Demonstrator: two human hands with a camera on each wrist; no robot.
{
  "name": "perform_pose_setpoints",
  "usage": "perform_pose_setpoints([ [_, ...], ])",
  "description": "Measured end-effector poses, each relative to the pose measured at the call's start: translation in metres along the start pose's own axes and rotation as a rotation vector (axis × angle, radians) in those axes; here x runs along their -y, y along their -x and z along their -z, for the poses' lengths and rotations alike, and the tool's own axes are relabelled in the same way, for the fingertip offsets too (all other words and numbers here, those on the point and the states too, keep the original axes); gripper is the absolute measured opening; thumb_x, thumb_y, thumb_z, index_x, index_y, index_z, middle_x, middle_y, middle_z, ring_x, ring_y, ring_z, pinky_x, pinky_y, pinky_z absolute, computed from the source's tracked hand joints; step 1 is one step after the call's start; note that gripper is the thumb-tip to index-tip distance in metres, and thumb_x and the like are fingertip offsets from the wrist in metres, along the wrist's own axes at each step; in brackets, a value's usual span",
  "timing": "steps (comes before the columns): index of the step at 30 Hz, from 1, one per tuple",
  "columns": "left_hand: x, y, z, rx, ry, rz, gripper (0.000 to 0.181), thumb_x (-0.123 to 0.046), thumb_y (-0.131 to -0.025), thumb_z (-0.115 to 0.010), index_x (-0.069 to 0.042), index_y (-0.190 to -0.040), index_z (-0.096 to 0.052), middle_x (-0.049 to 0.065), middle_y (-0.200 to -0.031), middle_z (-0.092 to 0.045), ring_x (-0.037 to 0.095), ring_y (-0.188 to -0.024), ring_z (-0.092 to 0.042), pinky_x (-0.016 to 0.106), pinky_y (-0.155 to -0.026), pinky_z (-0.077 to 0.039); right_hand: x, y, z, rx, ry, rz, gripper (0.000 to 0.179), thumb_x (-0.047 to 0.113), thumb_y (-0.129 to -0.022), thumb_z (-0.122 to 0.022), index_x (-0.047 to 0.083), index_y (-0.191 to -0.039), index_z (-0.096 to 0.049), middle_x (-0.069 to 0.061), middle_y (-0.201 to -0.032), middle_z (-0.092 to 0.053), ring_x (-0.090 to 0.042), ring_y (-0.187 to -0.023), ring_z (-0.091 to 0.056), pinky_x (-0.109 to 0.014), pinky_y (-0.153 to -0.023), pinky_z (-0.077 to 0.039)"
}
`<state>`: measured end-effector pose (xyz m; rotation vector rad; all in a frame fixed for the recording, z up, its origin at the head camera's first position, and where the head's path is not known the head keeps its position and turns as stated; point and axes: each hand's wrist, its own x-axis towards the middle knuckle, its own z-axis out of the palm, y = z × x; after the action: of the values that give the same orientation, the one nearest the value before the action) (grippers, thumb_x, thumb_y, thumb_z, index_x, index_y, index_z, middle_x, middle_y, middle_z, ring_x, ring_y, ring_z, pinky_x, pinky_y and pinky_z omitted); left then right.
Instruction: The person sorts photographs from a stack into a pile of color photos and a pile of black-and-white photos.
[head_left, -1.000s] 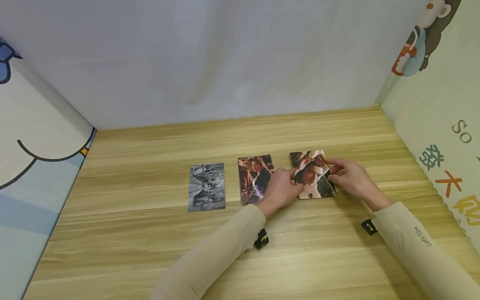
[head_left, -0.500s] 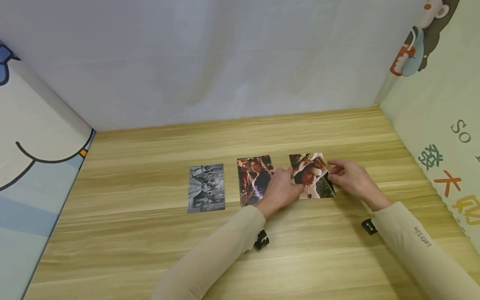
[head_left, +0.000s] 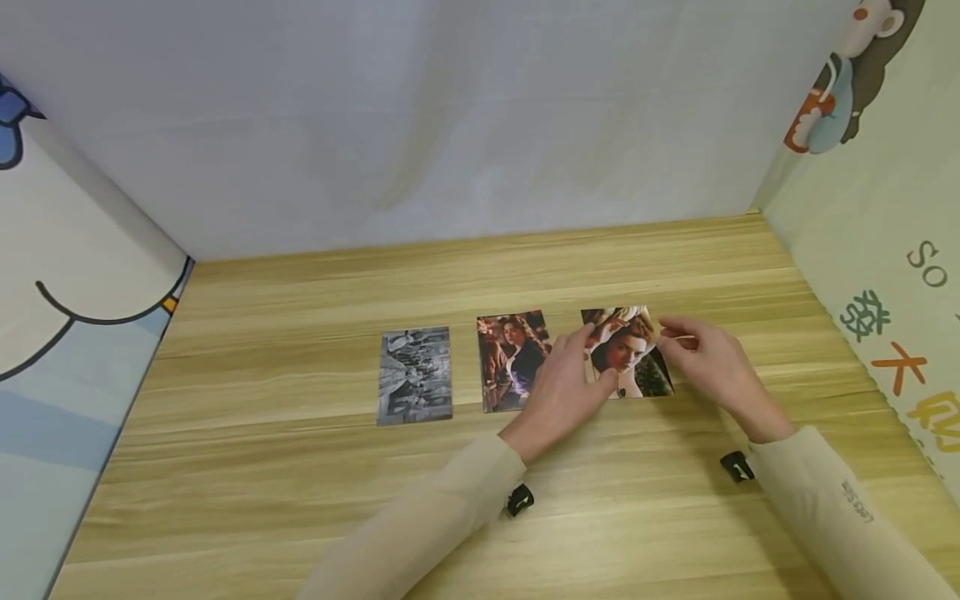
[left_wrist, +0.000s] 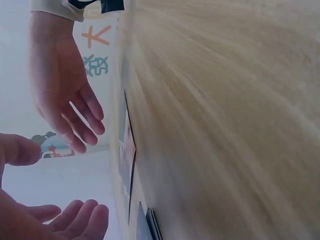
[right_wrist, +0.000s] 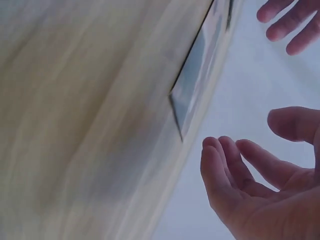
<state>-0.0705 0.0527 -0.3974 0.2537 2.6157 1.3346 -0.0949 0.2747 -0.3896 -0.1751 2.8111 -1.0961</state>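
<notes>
The left hand [head_left: 566,387] and right hand [head_left: 708,358] flank the portrait photograph [head_left: 630,346], both released, with fingers loosely bent; the wrist views show them raised clear of the card. The portrait photograph lies flat on the wooden tabletop [head_left: 300,500], rightmost in a row of three. Beside it, the violet-dress photograph [head_left: 517,358] lies partly beneath the reach of the left hand, which stands between it and the portrait. The grey photograph [head_left: 414,375] ends the row at the left. Below the hands, a black wrist strap [head_left: 520,500] shows at the left cuff and another at the right, on pale sleeves [head_left: 832,500]. Beyond the table rise a plain white backdrop [head_left: 480,125], a cartoon panel [head_left: 90,233] at left and a lettered panel [head_left: 825,242] at right.

Compared with half a second earlier, the fingers have left the portrait's edges and the left hand is spread wider; all three photographs keep their places.

In the head view the left hand covers the violet-dress photograph's lower right corner and part of the portrait's left margin. The forearms are cut off by the frame. Both wrist views show the cards nearly edge-on, their printing unreadable; the tabletop is blurred there.
</notes>
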Motion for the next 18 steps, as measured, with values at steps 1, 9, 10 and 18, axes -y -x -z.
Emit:
perform_pose_setpoints([
  [1,0.0,0.002,0.001,-0.01,0.007,-0.016,0.075,-0.03,-0.097,-0.069,-0.009,-0.161,-0.036,0.012,-0.151,-0.05,0.028,-0.122,-0.06,0.043,-0.103,-0.052,0.002,0.001,0.0,-0.009,-0.012,0.003,0.051,0.025,-0.107,-0.054,-0.007,-0.146,-0.051,-0.03,-0.135,-0.062,-0.048,-0.12,-0.062,-0.06,-0.097,-0.053],
  [9,0.002,0.015,0.01,-0.082,0.075,-0.113,0.074,-0.028,-0.097,-0.065,-0.013,-0.162,-0.033,0.005,-0.148,-0.052,0.025,-0.131,-0.054,0.044,-0.107,-0.048,0.016,0.009,-0.007,-0.086,-0.113,0.027,0.052,0.032,-0.108,-0.054,-0.004,-0.146,-0.053,-0.03,-0.135,-0.062,-0.047,-0.123,-0.061,-0.061,-0.101,-0.05],
  [10,0.002,0.016,0.011,-0.091,0.076,-0.122,0.074,-0.028,-0.097,-0.065,-0.013,-0.162,-0.033,0.005,-0.149,-0.051,0.025,-0.133,-0.053,0.044,-0.108,-0.047,0.018,0.01,-0.008,-0.093,-0.123,0.03,0.052,0.032,-0.109,-0.053,-0.003,-0.146,-0.054,-0.029,-0.136,-0.062,-0.047,-0.124,-0.061,-0.06,-0.102,-0.05],
  [18,0.011,0.025,0.022,-0.147,0.035,-0.186,0.072,-0.028,-0.098,-0.064,-0.011,-0.161,-0.034,0.007,-0.156,-0.045,0.024,-0.142,-0.044,0.045,-0.115,-0.041,0.027,0.012,-0.019,-0.168,-0.21,0.079,0.047,0.028,-0.109,-0.054,-0.004,-0.142,-0.058,-0.025,-0.139,-0.061,-0.039,-0.124,-0.062,-0.015,-0.095,-0.05],
])
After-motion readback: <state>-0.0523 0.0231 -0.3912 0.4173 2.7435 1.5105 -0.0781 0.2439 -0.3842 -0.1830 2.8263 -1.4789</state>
